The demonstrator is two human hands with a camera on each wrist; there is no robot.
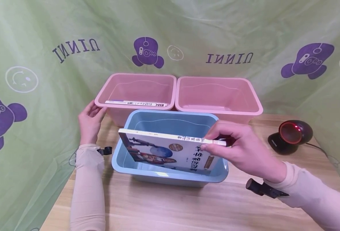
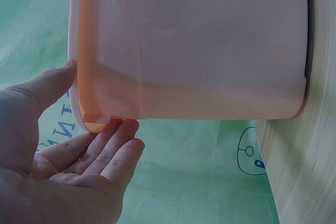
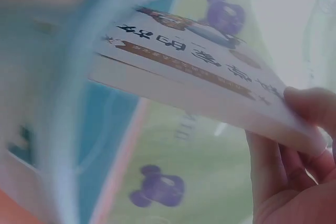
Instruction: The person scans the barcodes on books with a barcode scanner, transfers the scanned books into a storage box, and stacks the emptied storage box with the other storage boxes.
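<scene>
Book (image 1: 170, 155) in a thumb-and-finger pinch, its long axis running left to right above a blue bin (image 1: 170, 182), lower part down within the bin's mouth. Spine uppermost (small characters line it), the volume dips slightly to the right in the head view, its front cover facing the person. The titled end points right, into the right hand (image 1: 242, 147), whose thumb presses the cover while fingers back it; the illustrated end, showing a blue round shape, points left. The left hand (image 1: 92, 120), fingers extended and thumb spread away from them, touches the front left corner of the left pink bin (image 1: 144, 88), just below and at the rim. Inside that bin, a white-edged volume (image 1: 135, 103) lies lengthwise along the near wall. Beside it stands a right pink bin (image 1: 213, 93). All three bins share a wood-grain worktop (image 1: 146, 208) with a red-lit black device (image 1: 292, 136) at right, before a green curtain (image 1: 193, 29) printed with purple figures.
</scene>
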